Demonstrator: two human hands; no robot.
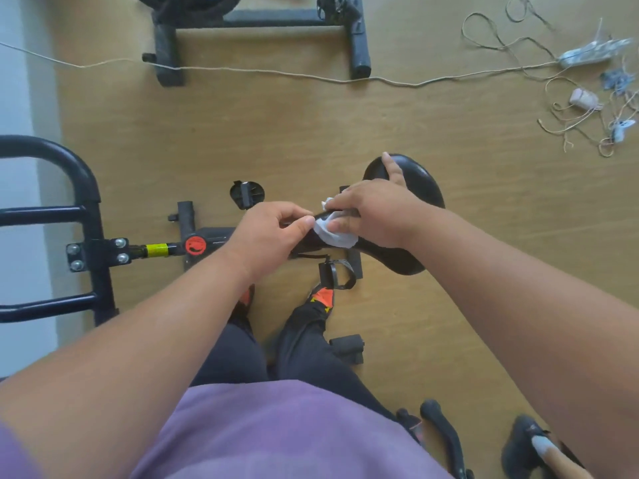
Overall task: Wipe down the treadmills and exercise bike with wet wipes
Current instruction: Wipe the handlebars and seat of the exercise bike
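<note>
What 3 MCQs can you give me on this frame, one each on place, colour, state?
1. Where is the white wipe?
A. On the floor by the cords
B. On the narrow front of the black seat, between both hands
C. Draped over the handlebar

2. What colour is the band on the post left of the red knob?
A. Yellow
B. Blue
C. White

3. What is the right hand doing?
A. Hanging idle, off the bike
B. Gripping the foot pedal
C. Holding the wipe against the seat, fingers curled round it

Key: 1 B, the wipe sits on the seat nose with the left hand beside it; 2 A, the band reads bright yellow against the black post; 3 C, its fingers wrap the wipe on the seat.
</note>
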